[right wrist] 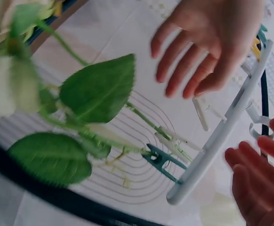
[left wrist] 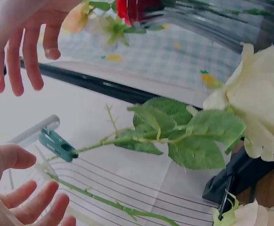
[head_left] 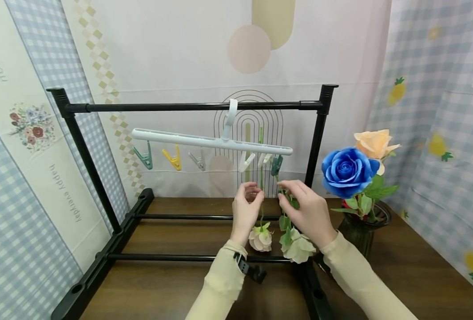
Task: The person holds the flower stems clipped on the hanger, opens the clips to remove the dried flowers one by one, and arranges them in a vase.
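A pale blue clip hanger (head_left: 204,141) hangs tilted from the black rail, its right end lower. At that end a dark green clip (head_left: 276,165) bites the stem of a white rose (head_left: 298,246), which dangles head down. Beside it, a white clip (right wrist: 177,141) holds the stem of a smaller cream-pink flower (head_left: 260,238), also upside down. My left hand (head_left: 247,205) is left of the stems, fingers loosely bent with nothing in them. On the other side, my right hand (head_left: 309,212) is near the rose's leaves (left wrist: 196,139), its fingers spread and holding nothing.
Green (head_left: 143,156), yellow (head_left: 172,158) and grey (head_left: 198,159) clips hang further left. A dark glass vase (head_left: 358,235) with a blue rose (head_left: 349,172) and a peach rose (head_left: 376,143) stands right of the rack. The black rack frame (head_left: 90,166) stands on the wooden table (head_left: 172,284).
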